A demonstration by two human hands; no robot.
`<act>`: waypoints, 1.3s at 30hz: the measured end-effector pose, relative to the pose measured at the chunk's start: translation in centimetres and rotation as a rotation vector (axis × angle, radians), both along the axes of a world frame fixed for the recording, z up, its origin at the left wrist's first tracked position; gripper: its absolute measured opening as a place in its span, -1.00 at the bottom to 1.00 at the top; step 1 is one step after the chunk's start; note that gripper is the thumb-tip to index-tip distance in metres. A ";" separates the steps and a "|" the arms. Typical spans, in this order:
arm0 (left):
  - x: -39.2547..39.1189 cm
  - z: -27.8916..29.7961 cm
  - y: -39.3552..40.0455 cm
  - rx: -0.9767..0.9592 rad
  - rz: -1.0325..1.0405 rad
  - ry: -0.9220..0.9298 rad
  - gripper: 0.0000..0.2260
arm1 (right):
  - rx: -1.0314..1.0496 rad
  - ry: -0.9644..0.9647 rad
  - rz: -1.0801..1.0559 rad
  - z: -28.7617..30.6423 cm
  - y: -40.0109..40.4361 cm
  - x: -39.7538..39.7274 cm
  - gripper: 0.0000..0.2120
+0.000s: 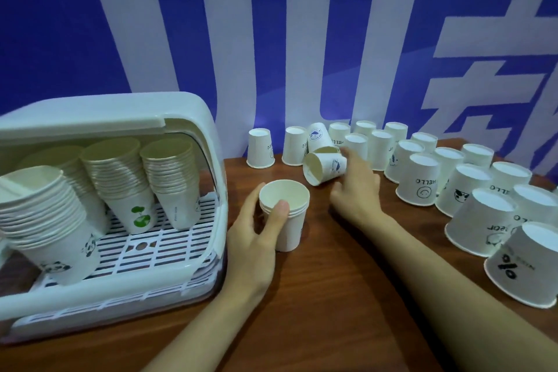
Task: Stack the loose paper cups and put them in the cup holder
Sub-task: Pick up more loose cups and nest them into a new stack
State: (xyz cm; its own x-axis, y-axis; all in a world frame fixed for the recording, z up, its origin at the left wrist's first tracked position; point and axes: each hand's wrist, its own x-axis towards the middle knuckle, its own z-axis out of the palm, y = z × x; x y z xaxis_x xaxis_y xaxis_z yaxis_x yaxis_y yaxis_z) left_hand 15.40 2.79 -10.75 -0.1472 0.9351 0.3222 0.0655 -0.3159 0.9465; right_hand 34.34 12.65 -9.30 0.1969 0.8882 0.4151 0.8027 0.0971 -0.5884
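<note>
While the left hand (256, 232) is gripping a short upright stack of paper cups (285, 214) on the tabletop (332, 296), the right hand (356, 187), fingers loosely spread, is reaching the tipped cup (324, 167); light and crushable, it probably wants a gentle sidewall pinch.

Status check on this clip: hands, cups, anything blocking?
Left hand grips small upright stack. Right hand open, reaching tipped cup. Cup holder open, path unblocked.
</note>
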 end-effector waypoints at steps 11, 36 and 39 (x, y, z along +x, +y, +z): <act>0.3 -1.0 0.5 -0.017 0.015 0.205 -0.32 | 0.143 -0.454 -0.082 -2.0 3.9 0.8 -0.59; -0.1 -1.2 2.0 -0.114 0.055 0.120 -0.45 | 0.232 0.591 0.513 1.1 -4.3 -3.2 -0.47; 0.1 -1.1 1.8 -0.080 0.088 0.130 -0.42 | 0.248 0.584 0.480 0.8 -4.4 -3.5 -0.56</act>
State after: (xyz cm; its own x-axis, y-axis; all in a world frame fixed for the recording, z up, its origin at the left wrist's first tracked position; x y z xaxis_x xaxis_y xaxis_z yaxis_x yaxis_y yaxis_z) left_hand 15.47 4.62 -11.81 -0.1911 0.9439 0.2693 0.2129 -0.2280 0.9501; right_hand 30.86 8.27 -8.46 0.0626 0.8265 0.5594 0.2079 0.5374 -0.8173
